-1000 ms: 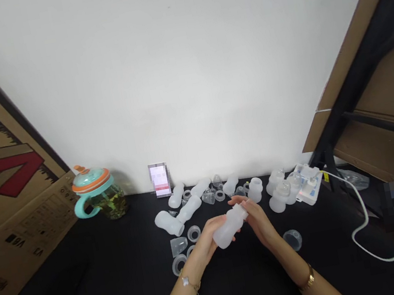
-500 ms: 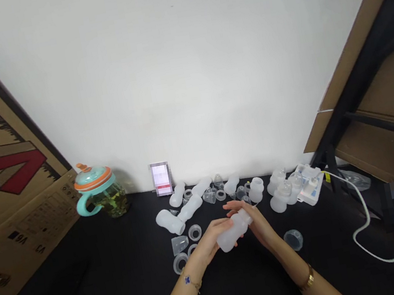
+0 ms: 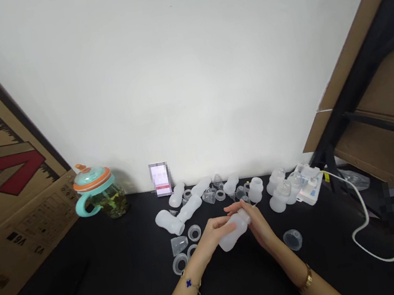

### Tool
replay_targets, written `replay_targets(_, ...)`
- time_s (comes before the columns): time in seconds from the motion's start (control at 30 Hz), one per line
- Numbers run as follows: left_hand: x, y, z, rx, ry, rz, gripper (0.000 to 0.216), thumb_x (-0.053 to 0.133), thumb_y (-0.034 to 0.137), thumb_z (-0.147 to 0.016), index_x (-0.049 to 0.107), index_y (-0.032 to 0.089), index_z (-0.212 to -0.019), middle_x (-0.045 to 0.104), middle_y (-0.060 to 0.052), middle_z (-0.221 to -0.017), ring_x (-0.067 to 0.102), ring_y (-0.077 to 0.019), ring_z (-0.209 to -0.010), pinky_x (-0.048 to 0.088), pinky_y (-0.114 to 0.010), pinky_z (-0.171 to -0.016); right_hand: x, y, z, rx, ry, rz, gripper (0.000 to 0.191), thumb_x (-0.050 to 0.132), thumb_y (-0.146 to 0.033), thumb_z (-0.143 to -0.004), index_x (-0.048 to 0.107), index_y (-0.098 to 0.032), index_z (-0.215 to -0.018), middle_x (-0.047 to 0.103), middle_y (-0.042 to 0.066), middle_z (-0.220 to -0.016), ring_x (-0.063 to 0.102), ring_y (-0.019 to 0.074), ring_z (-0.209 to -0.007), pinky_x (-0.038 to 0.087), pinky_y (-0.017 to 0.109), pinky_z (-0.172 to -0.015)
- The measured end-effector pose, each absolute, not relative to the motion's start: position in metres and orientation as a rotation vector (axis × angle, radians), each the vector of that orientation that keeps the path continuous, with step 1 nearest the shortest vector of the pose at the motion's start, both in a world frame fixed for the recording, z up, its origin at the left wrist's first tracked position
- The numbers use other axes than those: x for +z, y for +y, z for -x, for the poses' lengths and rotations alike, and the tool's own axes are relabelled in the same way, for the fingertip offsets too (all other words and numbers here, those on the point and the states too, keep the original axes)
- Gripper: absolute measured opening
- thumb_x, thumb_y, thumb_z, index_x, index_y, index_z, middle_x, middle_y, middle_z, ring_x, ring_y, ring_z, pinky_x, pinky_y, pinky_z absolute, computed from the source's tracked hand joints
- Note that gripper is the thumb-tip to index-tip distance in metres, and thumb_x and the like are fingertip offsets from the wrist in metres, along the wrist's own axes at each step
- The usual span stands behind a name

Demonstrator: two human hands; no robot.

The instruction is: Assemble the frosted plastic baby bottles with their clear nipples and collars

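A frosted white baby bottle (image 3: 231, 237) lies tilted between my hands over the black table, its neck up and to the right. My left hand (image 3: 215, 233) is wrapped round the bottle's body, thumb on top. At the neck end my right hand (image 3: 254, 218) closes round the collar, its fingers partly behind the bottle. Just left of my left hand are ring collars (image 3: 194, 233) and a clear cap (image 3: 179, 244). Another clear domed cap (image 3: 293, 240) rests to the right of my right wrist.
Several frosted bottles (image 3: 170, 222) lie toward the wall, with small clear parts among them. Bottles with clear caps (image 3: 279, 199) stand at right beside a white power strip (image 3: 309, 186) and its cable (image 3: 364, 209). A teal-lidded jug (image 3: 100, 192) and cardboard box (image 3: 19, 199) are at left.
My left thumb has slid along the bottle toward its neck, and the bottle has turned slightly. The right hand stays at the neck. Things on the table have not moved.
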State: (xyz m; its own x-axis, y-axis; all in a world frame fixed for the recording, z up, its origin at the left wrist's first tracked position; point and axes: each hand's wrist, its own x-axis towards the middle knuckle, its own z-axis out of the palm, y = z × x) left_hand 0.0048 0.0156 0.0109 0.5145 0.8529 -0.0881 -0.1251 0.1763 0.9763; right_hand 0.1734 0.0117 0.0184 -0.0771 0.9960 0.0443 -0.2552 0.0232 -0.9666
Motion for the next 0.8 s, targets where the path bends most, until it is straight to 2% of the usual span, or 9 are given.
replay_targets(0.27, 0.0126, 0.0144, -0.0084, 0.86, 0.754, -1.278, 0.051, 0.077, 0.049, -0.075, 0.077, 0.011, -0.108, 0.075, -0.009, -0.087, 0.065, -0.0222, -0.074, 0.044, -0.027, -0.068, 0.018, 0.0137, -0.1728, 1.35, -1.037, 0.985, 0.053, 0.062, -0.071, -0.08, 0.079, -0.021, -0.08, 0.076, 0.011, -0.1, 0.067, 0.03, -0.092, 0.047, 0.04, -0.083)
replay_targets(0.5, 0.014, 0.0126, -0.0101, 0.904, 0.757, -1.326, 0.045, 0.077, 0.043, -0.077, 0.077, 0.012, -0.11, 0.076, -0.009, -0.095, 0.066, -0.0253, -0.083, 0.046, -0.029, -0.074, 0.0141, 0.0153, -0.174, 1.359, -1.032, 0.987, 0.052, 0.059, -0.067, -0.084, 0.077, -0.02, -0.074, 0.076, 0.011, -0.1, 0.066, 0.0311, -0.098, 0.046, 0.039, -0.082)
replay_targets(0.8, 0.0152, 0.0099, -0.0113, 0.949, 0.761, -1.432, 0.04, 0.075, 0.041, -0.08, 0.077, 0.011, -0.105, 0.075, -0.008, -0.091, 0.064, -0.0214, -0.076, 0.043, -0.026, -0.067, 0.0199, 0.0138, -0.1727, 1.369, -0.998, 1.032, 0.051, 0.065, -0.068, -0.078, 0.075, -0.019, -0.07, 0.076, 0.011, -0.099, 0.066, 0.0322, -0.098, 0.047, 0.037, -0.079)
